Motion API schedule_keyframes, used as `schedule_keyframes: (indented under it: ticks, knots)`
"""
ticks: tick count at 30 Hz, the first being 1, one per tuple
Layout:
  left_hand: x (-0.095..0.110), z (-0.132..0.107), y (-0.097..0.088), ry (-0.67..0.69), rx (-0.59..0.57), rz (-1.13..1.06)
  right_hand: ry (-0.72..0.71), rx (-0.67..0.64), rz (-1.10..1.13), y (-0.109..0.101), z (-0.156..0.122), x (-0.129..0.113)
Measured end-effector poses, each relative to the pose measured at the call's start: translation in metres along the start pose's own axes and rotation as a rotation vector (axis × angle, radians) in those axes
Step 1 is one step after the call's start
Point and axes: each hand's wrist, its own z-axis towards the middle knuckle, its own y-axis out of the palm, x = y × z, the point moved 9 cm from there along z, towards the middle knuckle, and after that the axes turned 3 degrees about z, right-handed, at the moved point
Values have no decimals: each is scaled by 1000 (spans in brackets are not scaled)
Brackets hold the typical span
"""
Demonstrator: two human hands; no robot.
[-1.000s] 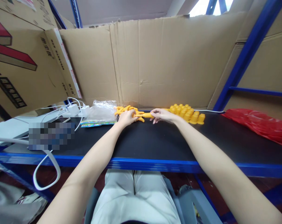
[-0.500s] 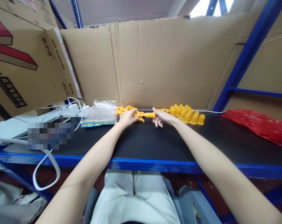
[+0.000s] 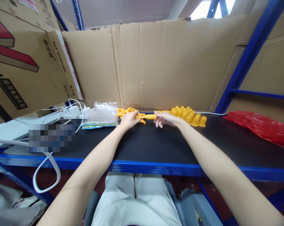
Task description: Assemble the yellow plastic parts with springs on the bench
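Since the earlier frame, the right hand [image 3: 165,119] has shifted outward, baring more of a slim yellow plastic rod [image 3: 150,116].
It lies between the hands, long axis left-to-right: left hand [image 3: 129,120] pinching one end, right fingers half-curled at the other, grip unclear.

Two hands [image 3: 129,120], one held yellow piece [image 3: 150,116], two white adapters [image 3: 74,111]
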Motion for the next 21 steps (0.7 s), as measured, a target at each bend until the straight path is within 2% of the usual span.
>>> schedule_keyframes:
  ticks: [8, 15, 21]
  knots:
    - [-3, 1, 3, -24, 3, 2, 113, 62, -90, -2, 1, 7]
    - [-9, 4, 8, -52, -9, -10, -63, 52, -125, -9, -10, -13]
    - [-9, 4, 7, -36, 3, -21, -116, 82, -150, -9, -7, -19]
